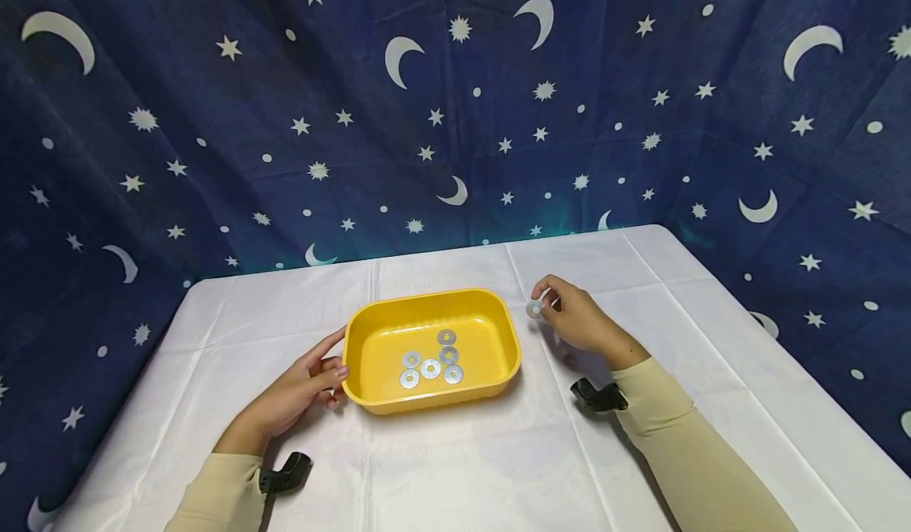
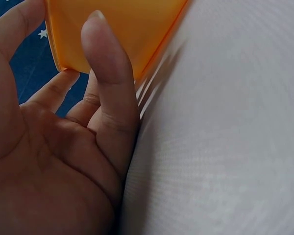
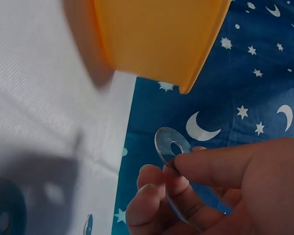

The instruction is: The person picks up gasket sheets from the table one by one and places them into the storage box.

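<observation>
A yellow plastic tray (image 1: 427,405) sits on the white cloth, with several flat metal washers (image 1: 430,368) lying on its floor. My left hand (image 1: 302,390) holds the tray's left end, the thumb and fingers spread along its wall. In the left wrist view the thumb (image 2: 108,54) overlaps the orange-looking wall, and other fingers touch its edge. To the right of the tray, my right hand (image 1: 580,315) pinches one washer (image 1: 535,309) between thumb and fingertips. That washer (image 3: 171,147) is tilted, with its centre hole showing, in the right wrist view.
Ring-shaped pieces like washers (image 3: 7,208) show at the right wrist view's lower left. White cloth covers the table (image 1: 455,469). A dark blue curtain (image 1: 455,121) with moons and stars stands behind and at both sides. Black wrist devices (image 1: 598,396) sit at both sleeves.
</observation>
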`<state>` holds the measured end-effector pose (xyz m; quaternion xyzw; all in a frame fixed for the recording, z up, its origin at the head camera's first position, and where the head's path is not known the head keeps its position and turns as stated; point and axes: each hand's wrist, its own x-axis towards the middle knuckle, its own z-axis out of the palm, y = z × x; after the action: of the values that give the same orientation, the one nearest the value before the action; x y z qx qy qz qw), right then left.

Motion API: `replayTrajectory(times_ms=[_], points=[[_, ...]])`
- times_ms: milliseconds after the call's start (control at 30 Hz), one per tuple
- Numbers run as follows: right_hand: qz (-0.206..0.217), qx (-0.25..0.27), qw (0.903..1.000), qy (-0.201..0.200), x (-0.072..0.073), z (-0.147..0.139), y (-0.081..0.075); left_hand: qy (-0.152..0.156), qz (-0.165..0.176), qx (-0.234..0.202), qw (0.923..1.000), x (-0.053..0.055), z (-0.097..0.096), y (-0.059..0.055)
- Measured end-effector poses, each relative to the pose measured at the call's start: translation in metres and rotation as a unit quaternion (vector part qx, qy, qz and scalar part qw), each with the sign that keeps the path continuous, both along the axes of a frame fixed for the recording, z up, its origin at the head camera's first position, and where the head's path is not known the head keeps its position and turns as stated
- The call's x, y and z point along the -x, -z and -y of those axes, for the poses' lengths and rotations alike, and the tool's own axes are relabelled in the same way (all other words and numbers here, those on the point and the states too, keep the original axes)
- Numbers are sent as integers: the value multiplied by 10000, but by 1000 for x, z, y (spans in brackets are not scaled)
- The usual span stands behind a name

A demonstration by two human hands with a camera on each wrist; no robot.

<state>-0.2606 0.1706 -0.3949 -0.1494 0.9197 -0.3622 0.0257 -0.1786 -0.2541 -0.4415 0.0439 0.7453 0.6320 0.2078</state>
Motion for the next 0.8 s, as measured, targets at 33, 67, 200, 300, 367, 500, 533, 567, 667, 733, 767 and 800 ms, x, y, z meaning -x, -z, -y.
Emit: replayTrajectory(times_ms=[33, 67, 200, 300, 367, 500, 533, 567, 667, 733, 767, 800], points=[[-11, 12, 10000, 3, 0, 1, 0, -1, 6, 13, 10000, 0, 0, 0], [-24, 19, 10000, 4, -1, 2, -1, -7, 12, 27, 10000, 0, 0, -1], [-106, 110, 9999, -6, -4, 6, -5, -41, 50, 135, 9999, 0, -1, -2], [-214, 192, 9995, -113, -8, 9, -10, -43, 58, 153, 9999, 0, -1, -2], [-256, 256, 9992, -187, -11, 12, -12, -18, 48, 116, 9999, 0, -1, -2], [-245, 411, 9983, -339, -14, 16, -15, 18, 34, 27, 10000, 0, -1, -2], [-225, 456, 9981, -358, -15, 17, -16, 20, 33, 10, 10000, 0, 0, -2], [-209, 489, 9979, -374, -16, 18, -16, 20, 29, -4, 10000, 0, 0, -2], [-148, 551, 9976, -402, -19, 22, -17, 16, 28, 2, 10000, 0, 0, -2], [-99, 569, 9975, -399, -20, 24, -17, 4, 33, 15, 10000, 0, 0, -2], [-62, 576, 9975, -409, -21, 25, -17, 4, 41, 32, 10000, 0, 0, -2], [-37, 571, 9974, -428, -21, 26, -17, 8, 44, 56, 10000, 0, 0, -2]])
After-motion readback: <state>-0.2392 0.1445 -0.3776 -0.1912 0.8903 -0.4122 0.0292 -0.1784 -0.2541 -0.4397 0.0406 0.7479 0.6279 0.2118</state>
